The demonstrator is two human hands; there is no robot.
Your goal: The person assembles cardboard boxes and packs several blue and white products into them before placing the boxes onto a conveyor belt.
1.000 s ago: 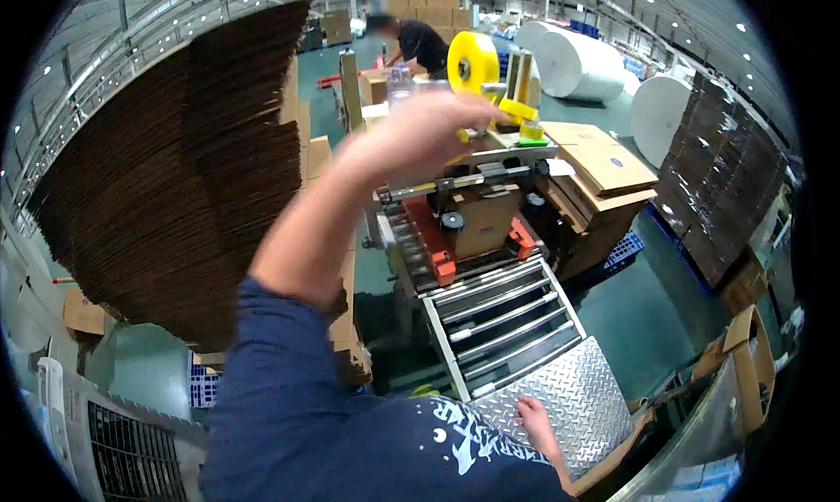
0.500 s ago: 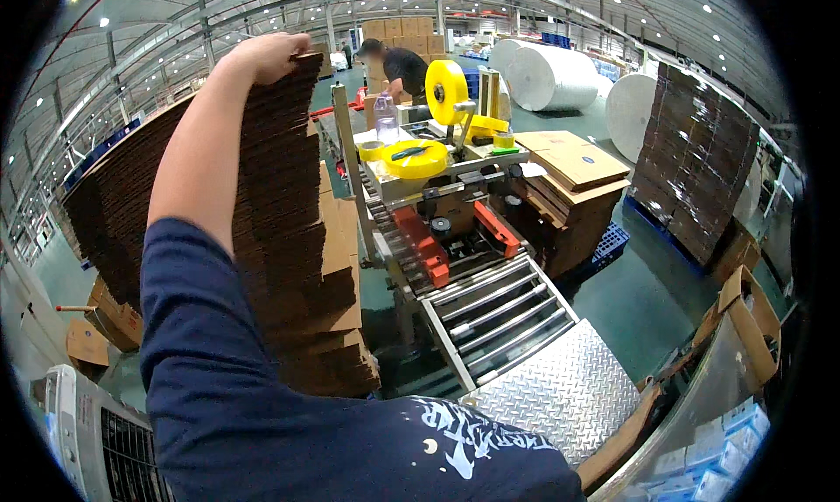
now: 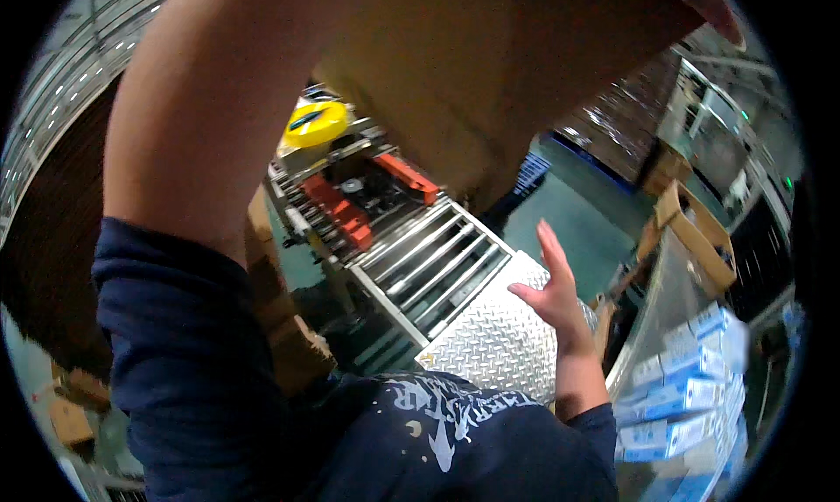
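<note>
"Where's the cardboard sheet (image 3: 499, 73)?"

"High across our view, hiding part of the machine (image 3: 367, 191) behind — our left hand (image 3: 709, 7) seems clamped on its right edge, though it's partly out of sight."

"And our right hand (image 3: 556, 296)?"

"Empty, thumb and fingers apart, beside the metal plate (image 3: 490, 327)."

"How will it handle?"

"Likely light and stiff, bending at creases — we'd support its lower edge too."

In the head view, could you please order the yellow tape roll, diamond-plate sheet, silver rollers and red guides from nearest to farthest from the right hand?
1. Diamond-plate sheet: lower left of the right hand.
2. Silver rollers: left, beyond the sheet.
3. Red guides: beyond the rollers.
4. Yellow tape roll: farthest upper left.
</note>
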